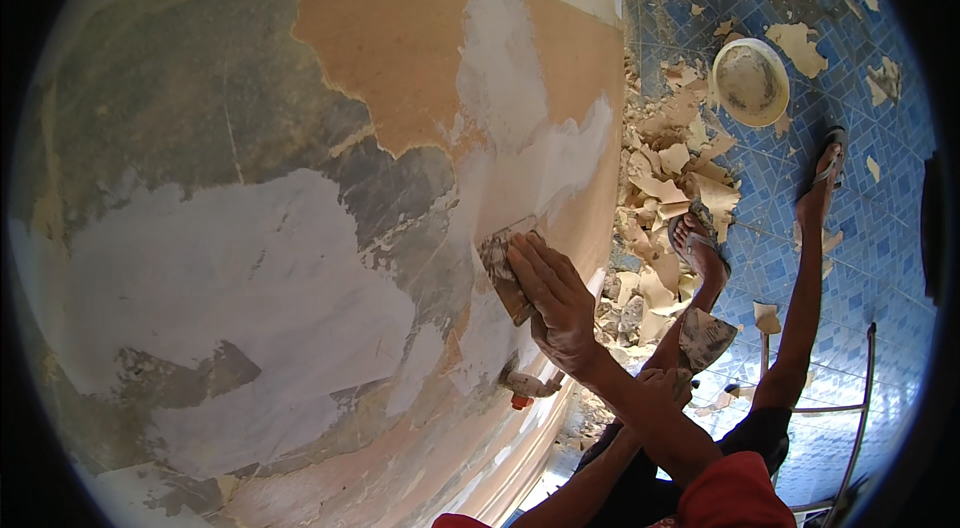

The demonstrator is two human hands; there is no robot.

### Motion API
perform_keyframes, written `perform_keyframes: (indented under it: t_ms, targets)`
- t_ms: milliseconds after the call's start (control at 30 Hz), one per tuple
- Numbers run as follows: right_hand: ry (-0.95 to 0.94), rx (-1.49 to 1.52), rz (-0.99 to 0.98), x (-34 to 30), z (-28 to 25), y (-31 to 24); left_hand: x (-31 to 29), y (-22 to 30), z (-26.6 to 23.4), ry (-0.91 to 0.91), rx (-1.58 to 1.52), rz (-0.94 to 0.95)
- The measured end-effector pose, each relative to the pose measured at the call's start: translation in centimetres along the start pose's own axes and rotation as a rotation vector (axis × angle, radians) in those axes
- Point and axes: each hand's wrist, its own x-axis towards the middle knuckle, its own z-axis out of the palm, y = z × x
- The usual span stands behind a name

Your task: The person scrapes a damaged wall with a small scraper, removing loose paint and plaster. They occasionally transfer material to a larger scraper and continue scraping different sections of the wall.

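My right hand [555, 300] presses a wide putty-smeared scraper blade [506, 273] against the wall [385, 58], its fingers laid over the blade. White putty [500, 58] runs in a band above the hand, over orange paint. My left hand [665, 384] is closed lower down, under my crossing right forearm. It grips a second putty knife [707, 339], whose broad blade is streaked with putty; the handle is mostly hidden by the fingers. A large white putty patch [260, 268] spreads over bare grey wall to the left.
A tap [530, 386] with a red part sticks out of the wall below my right hand. Peeled paint flakes and rubble [665, 188] lie along the wall's foot. A round white bucket [750, 82] stands on the blue tiled floor [770, 258]. Metal tubing [862, 408] rises at lower right.
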Motion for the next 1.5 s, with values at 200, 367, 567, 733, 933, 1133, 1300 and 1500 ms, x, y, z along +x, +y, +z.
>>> perform_keyframes:
  t_ms: [200,367,567,733,933,1133,1300,1500]
  targets:
    - [-0.029,0.013,-0.024,-0.5,-3.2,2.0,0.2,1.2,-0.6,-0.035,0.020,-0.010]
    - [-0.150,0.107,0.880,6.2,-4.0,2.5,-0.1,0.4,0.6,0.004,-0.013,0.003]
    - [0.089,0.087,0.301,5.6,-1.1,-1.5,-0.7,-0.5,2.3,0.017,-0.036,-0.002]
    - [-0.050,-0.006,0.071,1.4,-0.8,-2.2,-0.8,-1.1,2.8,0.023,-0.033,0.011]
    - [0.101,0.068,0.167,1.9,-2.4,0.7,-1.4,-2.0,4.3,0.075,-0.025,0.047]
    - [0.125,0.034,0.215,4.1,0.1,0.1,-1.4,-2.2,4.9,-0.078,-0.007,-0.055]
    - [-0.022,0.000,-0.072,1.2,-1.5,-1.3,-0.8,-1.6,4.0,0.002,-0.039,0.067]
    - [0.185,0.123,0.297,4.3,-1.2,1.3,-1.1,-1.3,4.0,0.017,-0.024,-0.012]
